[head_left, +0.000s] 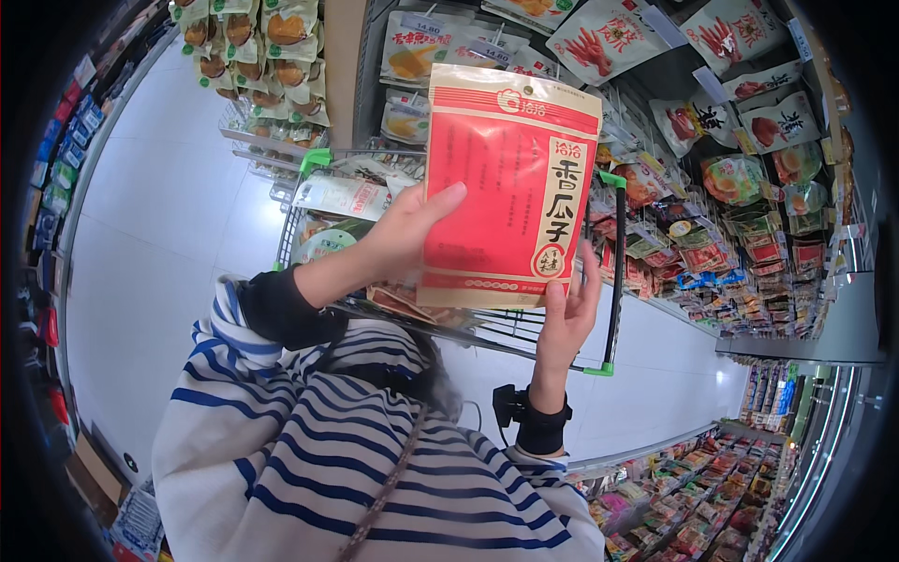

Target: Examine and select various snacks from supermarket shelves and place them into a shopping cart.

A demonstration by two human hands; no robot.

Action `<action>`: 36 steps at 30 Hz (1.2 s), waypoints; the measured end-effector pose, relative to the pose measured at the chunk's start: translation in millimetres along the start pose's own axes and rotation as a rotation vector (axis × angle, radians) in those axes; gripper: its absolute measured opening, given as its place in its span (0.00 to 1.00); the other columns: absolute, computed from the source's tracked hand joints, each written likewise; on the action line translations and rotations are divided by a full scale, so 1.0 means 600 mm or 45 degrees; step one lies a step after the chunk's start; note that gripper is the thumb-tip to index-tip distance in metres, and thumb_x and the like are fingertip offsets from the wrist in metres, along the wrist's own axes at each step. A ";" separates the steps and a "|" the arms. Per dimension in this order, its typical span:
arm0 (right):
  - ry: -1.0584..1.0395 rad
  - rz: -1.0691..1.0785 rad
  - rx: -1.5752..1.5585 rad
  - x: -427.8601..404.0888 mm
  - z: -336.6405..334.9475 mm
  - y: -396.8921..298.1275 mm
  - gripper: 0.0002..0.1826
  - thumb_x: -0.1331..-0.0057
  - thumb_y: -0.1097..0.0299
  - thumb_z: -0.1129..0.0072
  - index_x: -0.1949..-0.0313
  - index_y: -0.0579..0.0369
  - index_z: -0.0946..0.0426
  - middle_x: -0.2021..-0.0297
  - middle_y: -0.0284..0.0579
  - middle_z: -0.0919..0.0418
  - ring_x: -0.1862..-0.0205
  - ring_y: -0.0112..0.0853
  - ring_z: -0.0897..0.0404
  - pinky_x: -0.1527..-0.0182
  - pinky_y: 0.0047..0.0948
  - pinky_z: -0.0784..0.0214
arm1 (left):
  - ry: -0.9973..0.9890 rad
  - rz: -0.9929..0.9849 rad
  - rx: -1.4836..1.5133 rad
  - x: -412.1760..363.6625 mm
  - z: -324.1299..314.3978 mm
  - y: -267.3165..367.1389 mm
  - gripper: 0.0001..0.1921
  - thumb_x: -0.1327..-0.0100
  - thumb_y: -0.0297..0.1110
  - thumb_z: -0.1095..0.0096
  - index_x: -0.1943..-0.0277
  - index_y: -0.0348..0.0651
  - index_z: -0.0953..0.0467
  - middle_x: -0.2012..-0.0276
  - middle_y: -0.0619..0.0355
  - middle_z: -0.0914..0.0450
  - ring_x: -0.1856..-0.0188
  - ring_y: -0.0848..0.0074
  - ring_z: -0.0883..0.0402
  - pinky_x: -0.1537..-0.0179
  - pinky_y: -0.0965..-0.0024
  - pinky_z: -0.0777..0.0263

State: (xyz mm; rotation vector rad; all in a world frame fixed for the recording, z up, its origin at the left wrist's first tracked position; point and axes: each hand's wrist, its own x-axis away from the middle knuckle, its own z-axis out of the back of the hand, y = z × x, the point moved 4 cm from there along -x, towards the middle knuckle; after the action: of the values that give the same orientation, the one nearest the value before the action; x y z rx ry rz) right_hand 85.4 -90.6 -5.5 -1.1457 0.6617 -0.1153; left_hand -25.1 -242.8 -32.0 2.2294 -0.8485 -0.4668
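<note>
Upright before me is a red and tan bag of sunflower seeds [484,168], printed with writing. My left hand [404,228] grips its left edge, thumb flat on the front and the fingers hidden behind. At the lower right corner is my right hand [572,309], its thumb over the bottom edge and its fingers along the right side. Behind and below the bag stands a black wire shopping cart [516,327] with green corner pieces. Inside the cart lie several packages, among them a white packet [344,195] and a pack with a pale green round label [330,244].
Hanging snack packets [611,42] fill the shelf ahead and to the right. Packaged brown food hangs on a rack [260,49] at upper left. More shelves [77,133] line the far left, and a snack display [695,492] stands at lower right. White floor [168,168] surrounds the cart.
</note>
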 end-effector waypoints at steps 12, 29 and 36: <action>-0.149 -0.371 -0.571 0.039 -0.012 0.027 0.21 0.40 0.69 0.56 0.51 0.69 0.46 0.60 0.48 0.30 0.60 0.28 0.28 0.56 0.23 0.37 | -0.046 0.172 0.140 0.008 0.025 -0.018 0.17 0.38 0.36 0.59 0.49 0.37 0.40 0.54 0.56 0.32 0.54 0.78 0.31 0.54 0.74 0.35; 0.020 -0.416 -0.698 0.032 -0.015 0.021 0.24 0.40 0.70 0.55 0.48 0.71 0.48 0.62 0.49 0.28 0.64 0.24 0.27 0.61 0.17 0.36 | 0.153 0.311 0.084 -0.003 0.006 -0.011 0.19 0.39 0.40 0.58 0.50 0.36 0.40 0.57 0.54 0.30 0.58 0.76 0.27 0.59 0.72 0.29; 0.018 -0.413 -0.701 0.034 -0.016 0.023 0.24 0.40 0.71 0.55 0.48 0.71 0.48 0.64 0.48 0.27 0.65 0.22 0.27 0.62 0.16 0.36 | 0.133 0.310 0.080 0.000 0.006 -0.008 0.19 0.39 0.39 0.59 0.49 0.36 0.41 0.55 0.53 0.31 0.55 0.75 0.29 0.57 0.71 0.30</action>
State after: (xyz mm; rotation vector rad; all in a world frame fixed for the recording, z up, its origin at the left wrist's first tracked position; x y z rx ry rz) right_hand 93.4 -100.6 -28.4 -1.7820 0.5269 -0.2249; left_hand -24.8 -241.8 -38.0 2.1489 -1.0746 -0.2092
